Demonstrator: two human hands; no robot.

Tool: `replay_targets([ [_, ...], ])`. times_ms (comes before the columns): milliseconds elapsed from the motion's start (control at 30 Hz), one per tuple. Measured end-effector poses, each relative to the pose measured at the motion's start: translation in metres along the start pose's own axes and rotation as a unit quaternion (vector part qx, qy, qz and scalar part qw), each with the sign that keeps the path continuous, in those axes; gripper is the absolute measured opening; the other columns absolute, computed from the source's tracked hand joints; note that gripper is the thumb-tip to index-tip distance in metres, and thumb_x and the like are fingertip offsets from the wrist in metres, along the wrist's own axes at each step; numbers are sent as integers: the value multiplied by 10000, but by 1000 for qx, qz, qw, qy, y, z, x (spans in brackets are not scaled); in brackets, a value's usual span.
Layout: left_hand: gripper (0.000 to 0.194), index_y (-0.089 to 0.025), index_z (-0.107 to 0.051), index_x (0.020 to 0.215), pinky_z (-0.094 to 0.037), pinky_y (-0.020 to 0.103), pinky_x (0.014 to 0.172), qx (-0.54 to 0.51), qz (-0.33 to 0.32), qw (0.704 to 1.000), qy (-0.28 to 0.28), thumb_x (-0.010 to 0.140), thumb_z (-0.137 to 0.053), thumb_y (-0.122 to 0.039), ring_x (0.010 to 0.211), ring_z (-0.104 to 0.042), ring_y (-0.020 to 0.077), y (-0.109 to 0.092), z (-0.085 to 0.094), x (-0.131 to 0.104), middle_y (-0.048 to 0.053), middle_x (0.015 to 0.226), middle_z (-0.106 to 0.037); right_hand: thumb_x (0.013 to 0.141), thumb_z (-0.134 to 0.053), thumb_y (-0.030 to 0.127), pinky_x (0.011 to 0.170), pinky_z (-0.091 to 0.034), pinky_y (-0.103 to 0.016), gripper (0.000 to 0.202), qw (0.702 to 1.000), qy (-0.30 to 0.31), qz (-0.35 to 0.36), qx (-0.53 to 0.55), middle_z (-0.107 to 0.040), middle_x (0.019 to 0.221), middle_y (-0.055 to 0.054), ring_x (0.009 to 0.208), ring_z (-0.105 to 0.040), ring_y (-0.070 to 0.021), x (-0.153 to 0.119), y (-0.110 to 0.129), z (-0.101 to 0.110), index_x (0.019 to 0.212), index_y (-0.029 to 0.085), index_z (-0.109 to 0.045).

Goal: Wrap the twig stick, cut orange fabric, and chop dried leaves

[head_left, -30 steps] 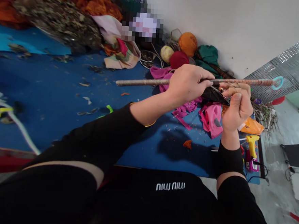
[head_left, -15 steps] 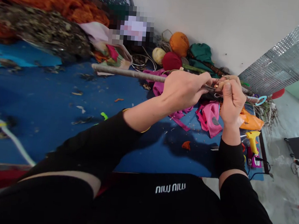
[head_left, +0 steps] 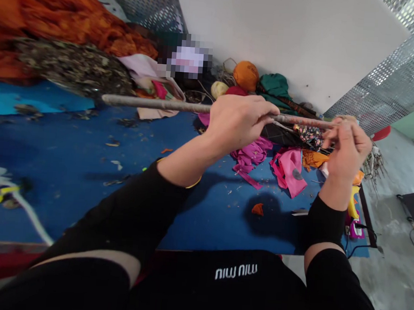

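A long, thin wooden stick (head_left: 157,104) is held up almost level over the blue table. My left hand (head_left: 234,121) is closed round its middle, knuckles up. At the right end of the stick, my right hand (head_left: 349,146) is closed with its fingers bent round it; the tip is hidden behind them. Between the two hands the stick looks reddish and wrapped. Beneath that stretch lies a dark floral cloth (head_left: 311,136). Pink cloth scraps (head_left: 289,170) and a magenta cloth strip (head_left: 251,153) lie on the table below.
Orange fabric (head_left: 78,18) and a heap of dry leaves (head_left: 74,68) fill the back left. Yarn-like balls, including an orange ball (head_left: 246,75), sit against the white panel (head_left: 289,33). A yellow glue gun (head_left: 353,203) stands by the right table edge, with cables near it.
My right hand has slid right, away from my left hand, baring the reddish stretch of stick. The stick has shifted slightly left. A light blue ring near its right end no longer shows.
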State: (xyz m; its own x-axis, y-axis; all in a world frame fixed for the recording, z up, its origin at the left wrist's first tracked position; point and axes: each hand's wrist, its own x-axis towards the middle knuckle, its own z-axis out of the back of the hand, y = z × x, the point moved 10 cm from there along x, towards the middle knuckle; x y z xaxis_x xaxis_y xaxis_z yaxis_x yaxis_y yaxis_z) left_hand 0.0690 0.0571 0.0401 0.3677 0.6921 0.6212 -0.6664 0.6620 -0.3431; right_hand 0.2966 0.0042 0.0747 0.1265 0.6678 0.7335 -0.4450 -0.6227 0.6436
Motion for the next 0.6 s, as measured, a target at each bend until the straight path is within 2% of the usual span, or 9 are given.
replay_targets([
  [67, 318, -287, -848, 1163, -497, 325, 798, -3, 27, 1000, 11, 991, -581, -294, 961, -752, 229, 13, 7, 4, 43, 1067, -836, 989, -697, 494, 548, -420, -292, 366, 999, -17, -32, -19, -614, 751, 28, 510, -443, -81, 9, -14, 29, 717, 253, -648],
  [133, 302, -288, -859, 1135, -492, 318, 813, -21, 43, 998, 35, 957, -615, -288, 942, -749, 225, 23, 9, 7, 29, 1013, -838, 929, -764, 464, 513, -342, -297, 365, 996, -9, -74, -39, -583, 685, 31, 490, -387, -75, 17, -34, 52, 670, 247, -626],
  [233, 287, -285, -866, 1080, -496, 288, 835, -76, 48, 992, 92, 913, -633, -302, 852, -732, 197, 32, 5, 9, -1, 864, -808, 830, -823, 483, 478, -248, -283, 351, 985, 17, -170, -28, -524, 611, 45, 484, -337, -66, 19, -72, 75, 671, 229, -640],
  [300, 283, -263, -865, 1051, -502, 273, 832, -119, 49, 983, 134, 889, -640, -318, 809, -721, 184, 34, 0, 8, -9, 807, -782, 778, -835, 507, 467, -220, -274, 335, 977, 10, -211, -12, -540, 634, 37, 496, -323, -65, 18, -93, 89, 702, 232, -661],
  [367, 285, -233, -863, 1036, -513, 264, 817, -171, 57, 970, 166, 866, -654, -326, 798, -720, 178, 34, -4, 7, 0, 812, -777, 753, -815, 532, 470, -244, -270, 330, 973, -9, -229, -17, -551, 665, 30, 510, -336, -75, 16, -111, 99, 733, 238, -666],
  [433, 284, -209, -861, 1025, -527, 259, 798, -228, 69, 955, 179, 850, -667, -320, 804, -722, 175, 31, -6, 6, 17, 843, -782, 743, -775, 553, 497, -312, -275, 345, 970, -19, -238, -34, -538, 667, 36, 521, -359, -91, 16, -126, 102, 722, 238, -635],
  [500, 276, -197, -858, 1018, -538, 252, 775, -282, 86, 941, 165, 842, -670, -298, 794, -715, 164, 28, -6, 7, 25, 845, -780, 725, -776, 534, 571, -411, -302, 341, 969, -17, -231, -85, -553, 663, 31, 559, -425, -116, 19, -135, 95, 687, 234, -617],
  [567, 263, -184, -854, 1008, -541, 244, 745, -327, 106, 929, 136, 845, -668, -272, 759, -697, 150, 25, -6, 8, 32, 817, -771, 715, -802, 500, 735, -521, -358, 311, 966, -3, -186, -178, -638, 725, -8, 685, -559, -168, 24, -129, 75, 686, 226, -657],
  [600, 256, -173, -851, 1002, -541, 242, 728, -344, 114, 924, 120, 847, -667, -261, 738, -685, 144, 24, -7, 8, 35, 798, -764, 740, -796, 507, 854, -551, -397, 299, 963, 15, -153, -221, -691, 795, -34, 796, -626, -205, 25, -121, 58, 731, 223, -703],
])
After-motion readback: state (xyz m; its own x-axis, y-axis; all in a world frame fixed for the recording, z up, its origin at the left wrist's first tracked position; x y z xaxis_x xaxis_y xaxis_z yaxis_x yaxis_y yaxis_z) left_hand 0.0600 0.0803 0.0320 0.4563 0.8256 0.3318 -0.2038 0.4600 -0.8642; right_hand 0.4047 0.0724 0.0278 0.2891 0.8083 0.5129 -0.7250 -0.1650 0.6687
